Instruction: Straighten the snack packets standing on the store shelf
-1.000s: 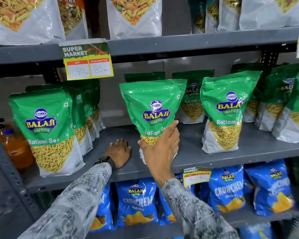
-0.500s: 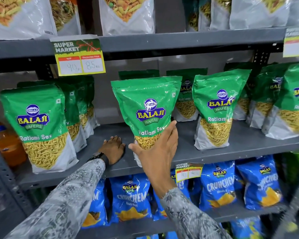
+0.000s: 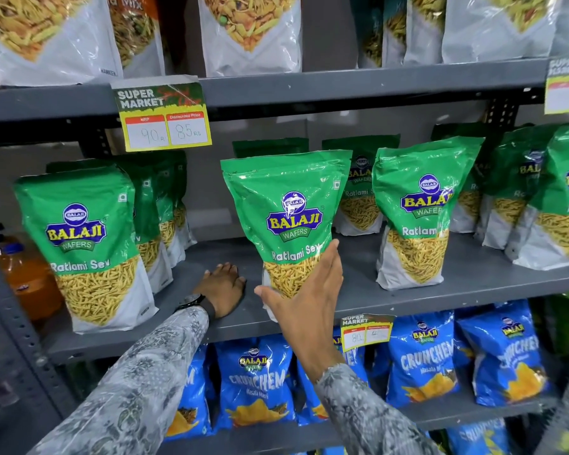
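Note:
Green Balaji Ratlami Sev packets stand in rows on the grey middle shelf (image 3: 473,284). The middle front packet (image 3: 289,205) stands near the shelf's front edge, its top leaning slightly right. My right hand (image 3: 304,300) clasps its lower part, thumb at the left side and fingers up along the right side. Palm down on the bare shelf just left of that packet rests my left hand (image 3: 222,287), holding nothing. Another front packet (image 3: 79,238) stands at the left and one (image 3: 418,208) at the right, each with more packets behind.
A price tag (image 3: 163,118) hangs from the upper shelf, which holds white snack bags (image 3: 250,34). Blue Crunchem bags (image 3: 260,385) fill the shelf below. An orange drink bottle (image 3: 27,280) stands at far left beside the perforated upright.
My right hand stays on the middle packet and my left hand stays flat on the shelf. Only the view has shifted a little.

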Motion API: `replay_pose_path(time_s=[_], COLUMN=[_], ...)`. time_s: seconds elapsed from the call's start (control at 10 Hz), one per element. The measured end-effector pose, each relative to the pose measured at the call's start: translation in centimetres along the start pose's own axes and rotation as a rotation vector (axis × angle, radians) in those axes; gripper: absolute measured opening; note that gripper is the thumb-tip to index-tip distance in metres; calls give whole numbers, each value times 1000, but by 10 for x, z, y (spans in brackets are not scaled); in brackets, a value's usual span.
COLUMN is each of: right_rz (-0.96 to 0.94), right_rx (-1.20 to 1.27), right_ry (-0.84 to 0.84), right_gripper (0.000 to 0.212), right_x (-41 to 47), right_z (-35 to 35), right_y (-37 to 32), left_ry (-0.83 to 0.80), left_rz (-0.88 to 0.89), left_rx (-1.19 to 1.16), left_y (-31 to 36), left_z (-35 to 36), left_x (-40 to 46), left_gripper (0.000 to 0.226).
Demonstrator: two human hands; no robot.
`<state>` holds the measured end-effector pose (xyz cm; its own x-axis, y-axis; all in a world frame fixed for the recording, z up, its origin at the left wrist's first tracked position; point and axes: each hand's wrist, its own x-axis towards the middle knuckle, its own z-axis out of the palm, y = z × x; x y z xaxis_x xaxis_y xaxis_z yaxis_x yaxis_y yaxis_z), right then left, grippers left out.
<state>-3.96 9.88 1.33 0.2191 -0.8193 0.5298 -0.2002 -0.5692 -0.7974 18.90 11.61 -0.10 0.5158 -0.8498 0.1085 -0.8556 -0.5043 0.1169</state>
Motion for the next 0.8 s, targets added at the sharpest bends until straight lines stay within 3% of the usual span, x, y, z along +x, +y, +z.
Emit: replay_pose_path(time_s=[0.7,0.8], right_rz=[-22,-43], right_rx=[-110,-97], right_ry=[83,49], right_gripper=[149,146], right_x=[21,22], right_z=[36,22], right_y=[4,6], left_ry=[-9,68], left_rz=[-20,-34], left_rx=[-36,-91], left_y=[3,6], left_z=[-4,-9], left_x=[-5,-12], left_gripper=[59,59])
